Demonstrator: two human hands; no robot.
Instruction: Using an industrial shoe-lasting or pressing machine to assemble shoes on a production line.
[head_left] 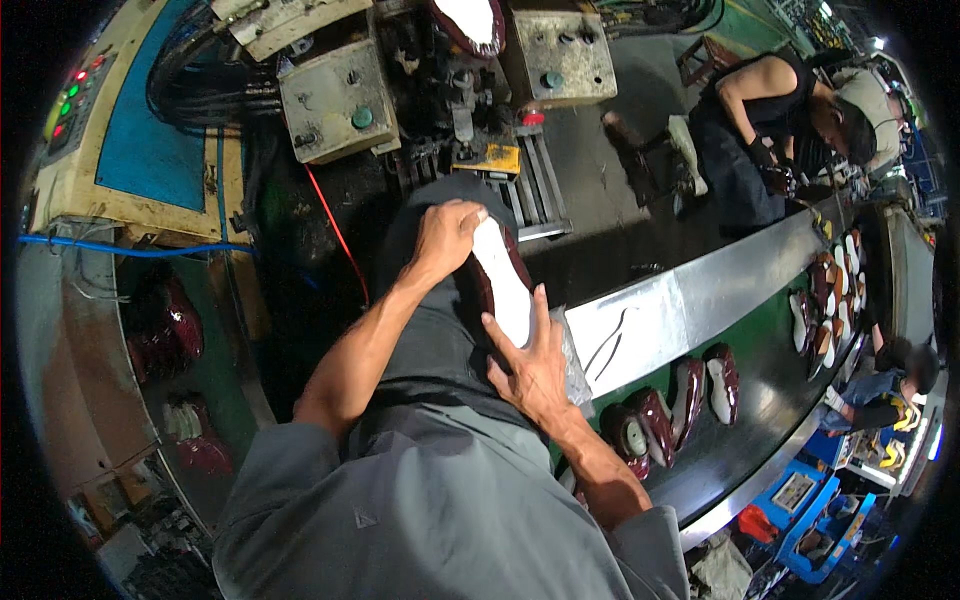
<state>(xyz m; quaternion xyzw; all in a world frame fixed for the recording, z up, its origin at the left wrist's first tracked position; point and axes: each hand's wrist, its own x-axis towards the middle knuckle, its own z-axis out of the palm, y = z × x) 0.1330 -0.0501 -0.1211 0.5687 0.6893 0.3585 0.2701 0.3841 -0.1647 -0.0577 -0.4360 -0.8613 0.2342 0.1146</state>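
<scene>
A dark red, glossy shoe upper (pixel 502 285) lies over my lap with its white sole side facing up. My left hand (pixel 450 238) is closed around its far end, the fingers curled over the edge. At the near end, my right hand (pixel 532 372) holds the shoe upper with its fingers spread along both sides. The underside of the shoe is hidden. Just right of my right hand, a pair of pliers (pixel 608 345) with dark handles rests on a shiny metal ledge (pixel 690 310).
Several dark red shoe uppers (pixel 688 400) stand on the green belt (pixel 760 390) to the right. Ahead is a machine with two grey control boxes (pixel 338 100) and another shoe (pixel 470 22) on it. More red shoes (pixel 180 320) sit at left. A co-worker (pixel 770 130) bends at far right.
</scene>
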